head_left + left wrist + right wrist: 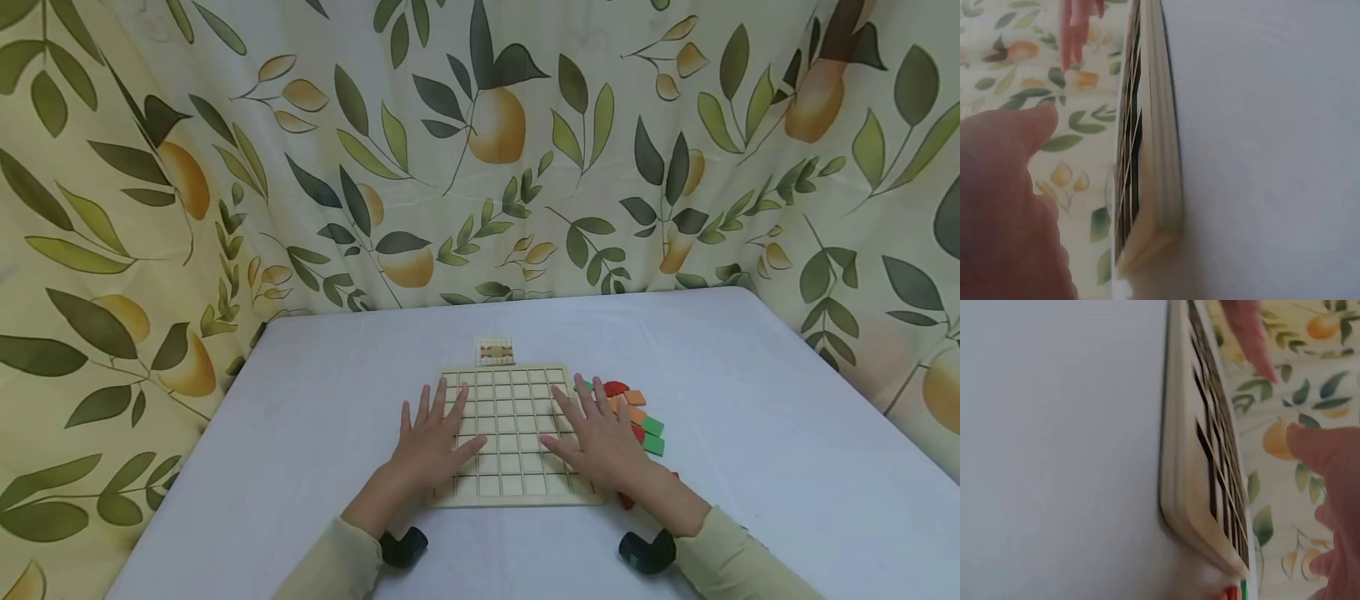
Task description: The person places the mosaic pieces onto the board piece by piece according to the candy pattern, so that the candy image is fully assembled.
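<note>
In the head view, can see left hand [429, 446] and right hand [609, 442] spread, empty, well apart over both sides of the grid board [517, 433], with bright pieces [654, 445] nearer the right hand. In the left wrist view, can see that hand not gripping the board; same in the right.

Camera setup: one head view, two wrist views.
From my head, the widest view looks forward and down over the gridded board [513, 433]. My wrist views sit low and close before its near edge, rolled sideways, facing the far curtain [300, 192]: left at the near left corner, right at the near right. These two share that edge and the curtain; the head view shows both.
</note>
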Motion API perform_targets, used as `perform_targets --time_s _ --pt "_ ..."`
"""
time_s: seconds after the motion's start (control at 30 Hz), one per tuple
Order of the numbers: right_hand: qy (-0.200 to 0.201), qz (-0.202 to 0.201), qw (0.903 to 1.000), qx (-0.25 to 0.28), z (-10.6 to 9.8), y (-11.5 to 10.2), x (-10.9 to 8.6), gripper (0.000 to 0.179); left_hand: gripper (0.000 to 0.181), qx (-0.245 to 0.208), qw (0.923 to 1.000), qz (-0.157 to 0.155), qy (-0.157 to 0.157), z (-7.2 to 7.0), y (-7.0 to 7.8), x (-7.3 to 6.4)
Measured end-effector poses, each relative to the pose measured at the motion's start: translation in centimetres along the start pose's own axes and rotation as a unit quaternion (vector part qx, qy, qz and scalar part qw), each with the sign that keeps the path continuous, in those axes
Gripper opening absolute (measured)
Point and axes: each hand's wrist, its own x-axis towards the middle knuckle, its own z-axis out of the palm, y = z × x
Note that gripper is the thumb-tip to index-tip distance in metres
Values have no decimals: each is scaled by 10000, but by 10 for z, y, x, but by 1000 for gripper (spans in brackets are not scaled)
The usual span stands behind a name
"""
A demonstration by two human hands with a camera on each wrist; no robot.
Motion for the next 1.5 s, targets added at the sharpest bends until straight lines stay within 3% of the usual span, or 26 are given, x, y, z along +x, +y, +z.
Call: perform_targets --time_s 0.23,0.47,0.57,0.67,0.87,1.17,1.5 --pt "101 -260 9983 517 -18 24 -10 79 81 -834 9962 99 -222 1 -13 -12" --pt "15 -172 9960 877 -24 39 -19 80 96 -2046 9752 608 -589 1 -25 -20" --pt "50 -118 9922 1236 -25 46 -24 77 105 -2390 9670 545 -699 4 -30 -25" --pt "181 29 9823 1863 -26 55 -31 71 117 -2653 9602 378 -782 9 -35 -29" --pt "305 264 9643 2617 -24 70 -35 59 132 -2405 9664 437 -801 13 -37 -33" --pt "-152 696 9377 3400 -22 89 -41 46 138 -1960 9773 532 -609 14 -40 -35" --pt "-522 443 9323 3551 -22 97 -43 39 135 -1967 9768 643 -550 16 -42 -33"
